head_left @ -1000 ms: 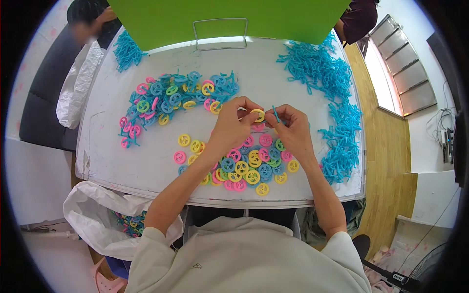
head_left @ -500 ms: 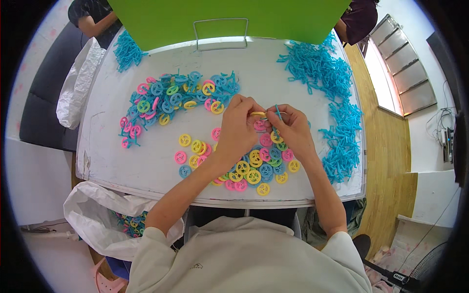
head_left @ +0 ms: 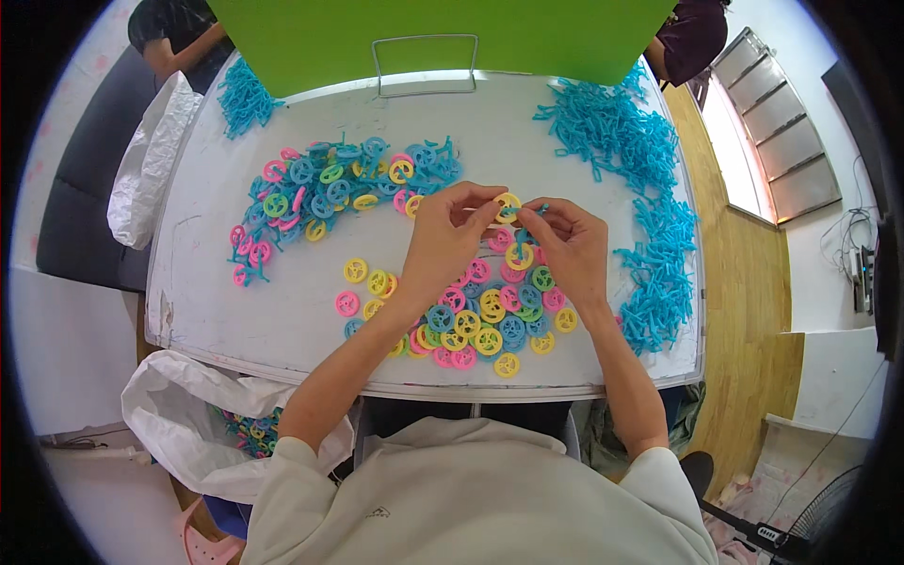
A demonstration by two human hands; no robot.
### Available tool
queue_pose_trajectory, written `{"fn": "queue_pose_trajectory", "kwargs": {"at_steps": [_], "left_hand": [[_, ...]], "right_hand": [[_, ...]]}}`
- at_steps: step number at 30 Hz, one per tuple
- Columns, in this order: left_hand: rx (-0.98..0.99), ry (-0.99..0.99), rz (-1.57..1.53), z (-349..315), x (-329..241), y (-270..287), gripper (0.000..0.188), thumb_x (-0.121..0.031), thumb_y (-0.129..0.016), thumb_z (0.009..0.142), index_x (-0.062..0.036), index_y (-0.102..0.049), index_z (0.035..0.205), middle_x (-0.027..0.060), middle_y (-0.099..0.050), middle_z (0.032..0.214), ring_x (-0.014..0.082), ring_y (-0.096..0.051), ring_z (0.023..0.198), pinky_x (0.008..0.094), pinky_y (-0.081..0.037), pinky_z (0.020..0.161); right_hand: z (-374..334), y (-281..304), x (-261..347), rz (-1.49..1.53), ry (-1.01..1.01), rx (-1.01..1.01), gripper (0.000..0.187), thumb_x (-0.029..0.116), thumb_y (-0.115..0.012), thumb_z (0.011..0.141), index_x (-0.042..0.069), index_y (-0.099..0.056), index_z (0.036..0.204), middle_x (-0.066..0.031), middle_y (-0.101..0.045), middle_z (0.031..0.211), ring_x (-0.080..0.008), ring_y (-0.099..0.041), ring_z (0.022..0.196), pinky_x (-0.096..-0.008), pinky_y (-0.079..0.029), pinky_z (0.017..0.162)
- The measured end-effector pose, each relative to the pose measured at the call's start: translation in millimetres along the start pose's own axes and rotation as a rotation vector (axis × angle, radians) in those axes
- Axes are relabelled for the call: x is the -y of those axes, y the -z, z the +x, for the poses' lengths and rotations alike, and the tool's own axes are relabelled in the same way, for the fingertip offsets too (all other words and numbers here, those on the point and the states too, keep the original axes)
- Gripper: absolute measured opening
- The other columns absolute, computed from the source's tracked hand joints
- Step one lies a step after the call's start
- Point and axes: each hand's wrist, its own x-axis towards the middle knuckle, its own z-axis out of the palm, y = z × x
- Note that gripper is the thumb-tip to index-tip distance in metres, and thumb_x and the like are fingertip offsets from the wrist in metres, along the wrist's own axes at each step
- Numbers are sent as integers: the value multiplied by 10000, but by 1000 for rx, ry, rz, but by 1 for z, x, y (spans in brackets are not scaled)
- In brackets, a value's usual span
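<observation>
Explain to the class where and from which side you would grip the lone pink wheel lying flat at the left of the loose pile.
Pinch the pink wheel by its outer rim, coming from above and the left. It lies flat on the white table, with bare surface on that side; a yellow wheel crowds its right.

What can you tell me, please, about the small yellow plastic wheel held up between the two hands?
The small yellow plastic wheel is a flat ring with spokes and a hub. It is pinched at its edge by the left hand, above the white table, facing the camera. The right hand brings a blue plastic piece to it.
</observation>
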Motion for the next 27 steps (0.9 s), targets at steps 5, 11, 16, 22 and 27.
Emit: {"fn": "queue_pose_trajectory", "kwargs": {"at_steps": [5,11,16,22,27], "left_hand": [[-40,37,-3,-4,-2,-3,247,-85,-562,924,63,-594,1119,138,-634,1023,204,-668,890,273,-567,791],[-105,2,13,-7,-4,-8,194,-56,-565,909,66,-593,1057,132,-654,959,183,-680,854,239,-553,706],[-74,-32,-14,-3,7,-6,156,-41,-545,917,70,-565,1026,136,-644,966,180,-673,858,252,-553,724],[-90,8,-96,4,4,-2,162,-57,-524,935,56,-561,1045,115,-633,971,170,-655,863,268,-553,761],[-292,-297,503,19,-6,43,197,-65,-549,919,-44,-598,1109,87,-629,947,148,-610,739,277,-501,627]], "right_hand": [[1,-5,-4,66,-37,-49,163,81,-660,870,-45,-654,974,-89,-694,842,-94,-648,761,-192,-504,659],[-5,-11,2,48,-27,-105,155,72,-671,858,-39,-655,965,-81,-692,835,-90,-644,756,-188,-495,651],[-9,-12,-1,-124,107,-157,140,54,-684,842,-13,-667,964,-66,-696,847,-83,-642,757,-183,-488,646],[-1,11,2,-95,112,29,189,44,-691,828,11,-664,1013,-64,-699,880,-75,-632,775,-197,-485,646],[2,62,34,-536,101,37,381,54,-712,778,87,-615,1145,-82,-674,993,-193,-630,905,-295,-488,805]]}}
